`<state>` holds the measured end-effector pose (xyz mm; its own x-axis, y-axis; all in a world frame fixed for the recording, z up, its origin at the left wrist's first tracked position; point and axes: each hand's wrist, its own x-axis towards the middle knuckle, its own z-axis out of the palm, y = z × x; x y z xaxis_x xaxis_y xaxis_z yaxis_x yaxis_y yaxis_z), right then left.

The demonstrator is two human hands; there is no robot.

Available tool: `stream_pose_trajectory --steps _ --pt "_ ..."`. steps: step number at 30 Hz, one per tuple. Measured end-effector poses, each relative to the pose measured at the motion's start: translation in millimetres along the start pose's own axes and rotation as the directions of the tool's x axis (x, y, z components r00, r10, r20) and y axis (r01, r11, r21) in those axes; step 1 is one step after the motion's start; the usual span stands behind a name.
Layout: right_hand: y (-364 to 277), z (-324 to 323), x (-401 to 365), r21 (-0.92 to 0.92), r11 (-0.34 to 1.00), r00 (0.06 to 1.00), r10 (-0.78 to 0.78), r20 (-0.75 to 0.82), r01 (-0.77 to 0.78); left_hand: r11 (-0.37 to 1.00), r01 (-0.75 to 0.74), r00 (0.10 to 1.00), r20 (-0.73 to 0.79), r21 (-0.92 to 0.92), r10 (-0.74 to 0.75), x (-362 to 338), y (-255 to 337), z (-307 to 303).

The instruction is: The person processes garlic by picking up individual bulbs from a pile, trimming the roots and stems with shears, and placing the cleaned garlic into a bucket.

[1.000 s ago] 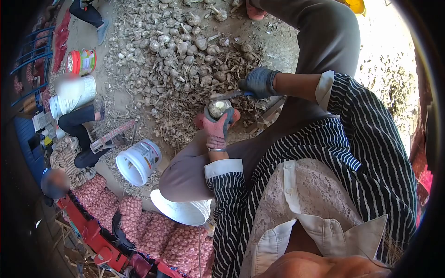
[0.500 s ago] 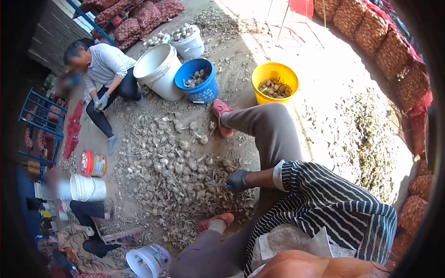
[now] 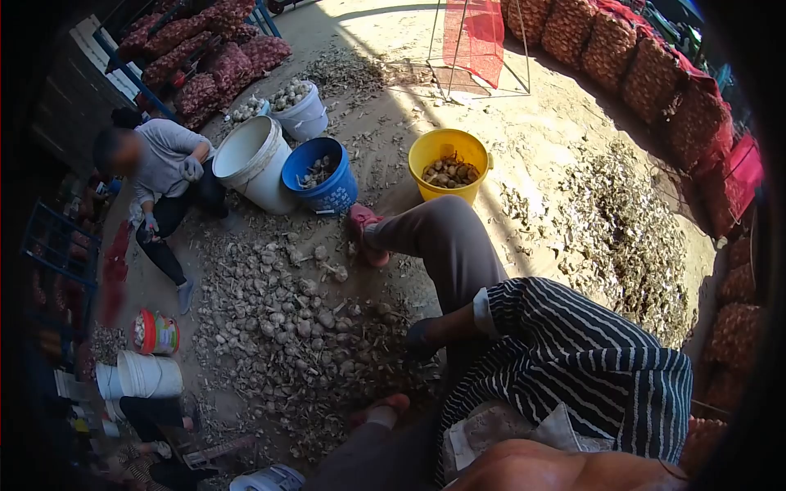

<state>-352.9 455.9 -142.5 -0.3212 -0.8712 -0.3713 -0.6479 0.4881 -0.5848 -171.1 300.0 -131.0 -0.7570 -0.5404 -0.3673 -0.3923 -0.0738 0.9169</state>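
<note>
One of my hands (image 3: 419,337) shows, in a dark glove, beyond a striped sleeve with a pale cuff. It hangs low between my knees at the near right edge of a heap of garlic bulbs (image 3: 304,327). Its fingers are in shadow, and whatever they hold cannot be made out. The arm's position does not make clear which side it belongs to, but it comes from the striped sleeve at right. My other hand is not visible. Loose stalks and dark scraps lie about the gloved hand.
A blue bucket (image 3: 342,195) and a yellow bucket (image 3: 479,186) with bulbs stand beyond my foot. White buckets (image 3: 246,168) are at upper left, beside a seated person (image 3: 168,155) in gloves. Net sacks (image 3: 647,82) line the right. Another person is partly visible at lower left.
The view has shifted, and the picture is darker. The blue tool at my gloved hand no longer shows. The seated person's hands have moved apart.
</note>
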Motion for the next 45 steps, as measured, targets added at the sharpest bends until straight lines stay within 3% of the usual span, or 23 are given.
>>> stream_pose_trajectory --steps 13,15,18,19,21,23,24,26,27,28,30,33,34,35,36,37,39,41,43,44,45 --pt "4 -18 -4 0.035 0.999 0.947 0.028 0.32 -0.042 0.995 0.096 0.989 0.111 0.039 -0.1 -3 -17 3" --pt "5 -17 3 -0.156 0.976 0.874 0.206 0.439 -0.152 0.993 0.112 0.981 0.152 0.038 -0.117 -4 -24 0" --pt "24 13 19 -0.204 0.961 0.881 0.254 0.4 -0.184 0.969 0.21 0.95 0.208 0.129 -0.234 -28 -28 -64" --pt "19 4 14 -0.12 0.976 0.898 0.216 0.384 -0.183 0.939 0.276 0.922 0.22 0.206 -0.319 -46 -22 -114" --pt "9 -2 18 -0.076 0.972 0.934 0.236 0.269 -0.223 0.785 0.408 0.835 0.156 0.466 -0.527 -89 5 -234" --pt "-14 -24 18 0.049 0.988 0.96 0.128 0.25 -0.144 0.484 0.492 0.756 -0.08 0.723 -0.649 -131 41 -317" --pt "-14 -22 22 0.156 0.972 0.973 0.149 0.179 -0.177 0.297 0.516 0.761 -0.27 0.804 -0.59 -140 58 -336" --pt "-12 -17 32 0.262 0.945 0.978 0.168 0.121 -0.195 0.099 0.59 0.8 -0.563 0.802 -0.205 -130 97 -334" --pt "-11 -14 37 0.421 0.887 0.982 0.164 0.09 -0.187 0.239 0.411 0.89 -0.444 0.88 0.105 -119 108 -340" --pt "-11 -11 43 0.568 0.804 0.984 0.17 0.06 -0.173 0.344 0.324 0.852 -0.43 0.881 0.299 -95 120 -336" --pt "-12 -2 53 0.598 0.778 0.978 0.206 0.044 -0.191 0.672 0.082 0.845 -0.409 0.736 0.344 -37 156 -286" --pt "-28 -19 56 0.677 0.701 0.959 0.283 0.026 -0.225 0.675 -0.117 0.976 -0.043 0.728 0.215 70 135 -249" --pt "-34 -25 57 0.722 0.65 0.949 0.315 0.028 -0.237 0.798 -0.132 0.981 -0.039 0.588 0.191 88 120 -253" --pt "-34 -22 59 0.729 0.642 0.948 0.316 0.03 -0.237 0.851 -0.097 0.995 0.033 0.516 0.093 151 87 -208" --pt "-35 -18 62 0.721 0.665 0.955 0.296 -0.014 -0.195 0.872 -0.028 0.999 0.036 0.489 0.012 173 103 -164" --pt "-36 -15 65 0.71 0.687 0.959 0.276 -0.059 -0.154 0.888 -0.115 0.993 0.08 0.446 0.089 219 59 -157" --pt "-44 -40 63 0.69 0.687 0.954 0.301 0.014 -0.227 0.975 -0.04 0.999 0.032 0.221 0.034 319 -29 -138" --pt "-43 -42 67 0.71 0.659 0.94 0.341 0.011 -0.248 0.968 0.186 0.979 -0.114 0.167 -0.169 365 -31 -93" --pt "-44 -55 68 0.685 0.655 0.925 0.373 0.073 -0.318 0.926 0.179 0.972 -0.203 0.332 -0.115 389 -35 -58" --pt "-41 -51 69 0.701 0.642 0.924 0.376 0.067 -0.312 0.787 0.163 0.947 -0.319 0.595 0.045 402 -49 -46" --pt "-39 -48 71 0.715 0.629 0.923 0.379 0.06 -0.305 0.786 0.165 0.949 -0.313 0.596 0.038 407 -60 -37"
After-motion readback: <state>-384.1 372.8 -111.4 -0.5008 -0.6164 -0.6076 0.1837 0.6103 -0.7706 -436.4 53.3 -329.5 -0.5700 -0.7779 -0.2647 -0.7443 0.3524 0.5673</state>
